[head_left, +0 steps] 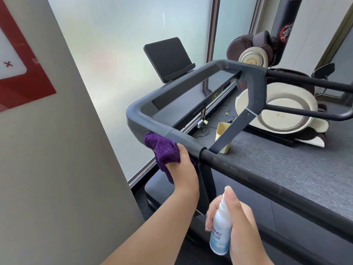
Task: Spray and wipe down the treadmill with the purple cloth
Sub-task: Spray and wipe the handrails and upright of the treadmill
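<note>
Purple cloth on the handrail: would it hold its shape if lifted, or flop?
Probably floppy: the purple cloth bunches under the left hand and a loose tail hangs below the treadmill handrail. Its fuzzy pile suggests it is light and grips rather than slides.

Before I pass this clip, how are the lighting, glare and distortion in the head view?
Head view: soft daylight through the frosted window, no harsh shadows; the glossy treadmill console mirrors the window frame; wide-angle bending curves the wall and handrail; the purple cloth in the left hand and the spray bottle in the right hand are sharp.
</note>
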